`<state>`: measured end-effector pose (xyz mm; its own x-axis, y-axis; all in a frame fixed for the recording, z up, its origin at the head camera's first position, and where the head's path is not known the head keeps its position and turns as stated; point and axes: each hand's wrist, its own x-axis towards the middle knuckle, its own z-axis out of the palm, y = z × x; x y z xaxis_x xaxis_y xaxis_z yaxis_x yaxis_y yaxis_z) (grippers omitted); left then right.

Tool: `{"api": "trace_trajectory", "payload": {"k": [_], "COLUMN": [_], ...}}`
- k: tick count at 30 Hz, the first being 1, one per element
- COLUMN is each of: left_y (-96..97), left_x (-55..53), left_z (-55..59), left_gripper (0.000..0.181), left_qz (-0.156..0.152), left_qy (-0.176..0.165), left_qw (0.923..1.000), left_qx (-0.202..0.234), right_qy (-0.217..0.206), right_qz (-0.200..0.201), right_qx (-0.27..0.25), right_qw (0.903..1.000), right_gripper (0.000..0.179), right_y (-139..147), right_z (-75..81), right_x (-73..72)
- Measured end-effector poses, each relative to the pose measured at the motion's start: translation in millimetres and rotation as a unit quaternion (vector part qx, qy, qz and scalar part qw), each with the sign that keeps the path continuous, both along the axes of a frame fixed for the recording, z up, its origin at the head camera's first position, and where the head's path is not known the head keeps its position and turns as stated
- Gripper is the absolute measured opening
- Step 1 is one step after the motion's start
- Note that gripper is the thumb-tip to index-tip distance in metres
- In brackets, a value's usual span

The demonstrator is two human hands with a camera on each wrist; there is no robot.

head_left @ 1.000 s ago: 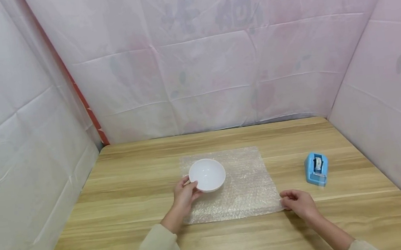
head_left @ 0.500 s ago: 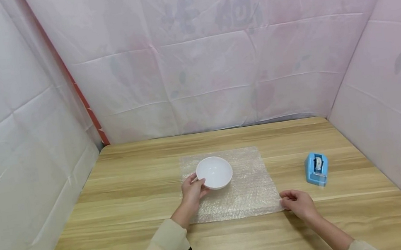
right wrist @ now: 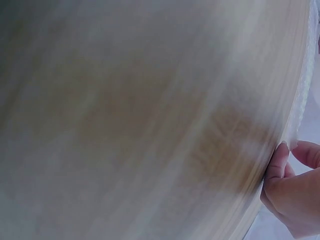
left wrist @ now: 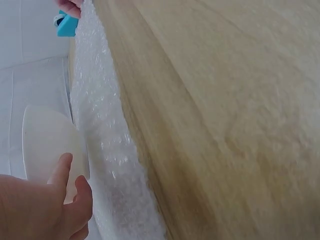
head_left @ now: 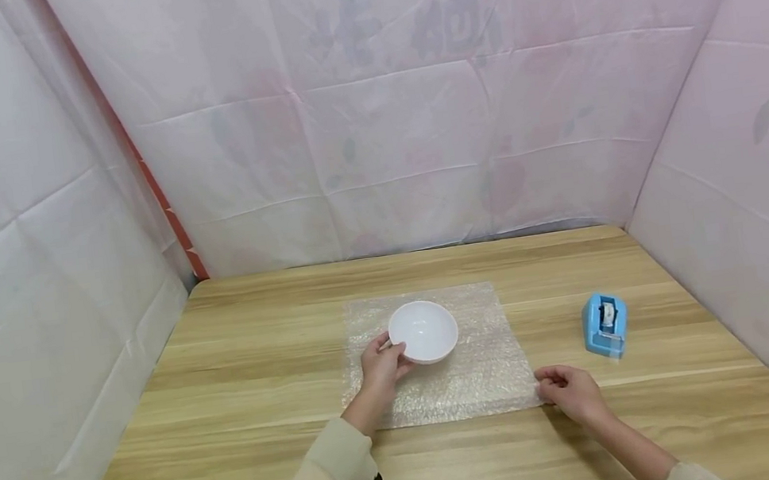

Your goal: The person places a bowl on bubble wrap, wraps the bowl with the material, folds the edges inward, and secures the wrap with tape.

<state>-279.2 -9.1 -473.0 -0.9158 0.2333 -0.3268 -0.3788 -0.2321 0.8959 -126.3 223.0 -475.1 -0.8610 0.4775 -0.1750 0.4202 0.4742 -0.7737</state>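
Note:
A white bowl (head_left: 424, 331) is over the middle of a sheet of bubble wrap (head_left: 474, 381) in the head view. My left hand (head_left: 380, 368) grips the bowl's near left side, with the thumb at the rim and fingers against the outside. In the left wrist view the bowl (left wrist: 50, 142) shows side-on beside the bubble wrap (left wrist: 102, 120). My right hand (head_left: 572, 391) pinches the wrap's near right corner between thumb and fingers. That pinch also shows in the right wrist view, where the hand (right wrist: 295, 190) is at the frame's right edge.
A blue tape dispenser (head_left: 605, 325) stands on the wooden table (head_left: 261, 351), right of the wrap. White and pink cloth walls (head_left: 400, 134) rise behind the table and along both sides.
My left hand has carried the bowl to the right across the bubble wrap, from its left part to near its middle. The right hand keeps its place at the corner.

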Motion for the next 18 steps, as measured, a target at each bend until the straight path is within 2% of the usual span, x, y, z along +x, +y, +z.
{"api": "trace_trajectory", "payload": {"k": [12, 18], "left_y": [6.4, 7.3], "left_x": [0.9, 3.4], "left_z": [-10.1, -8.1], "left_gripper": [0.049, 0.048], "left_qz": [0.009, 0.013], "left_qy": [-0.004, 0.0], "left_qw": [0.9999, 0.9999], "left_qx": [0.005, -0.004], "right_qy": [0.003, 0.006], "right_qz": [0.004, 0.005], "right_qx": [0.003, -0.001], "right_qw": [1.0, 1.0], "right_gripper": [0.031, 0.03], "right_y": [-1.7, -2.7], "right_z": [0.6, 1.8], "right_x": [-0.2, 0.4]}}
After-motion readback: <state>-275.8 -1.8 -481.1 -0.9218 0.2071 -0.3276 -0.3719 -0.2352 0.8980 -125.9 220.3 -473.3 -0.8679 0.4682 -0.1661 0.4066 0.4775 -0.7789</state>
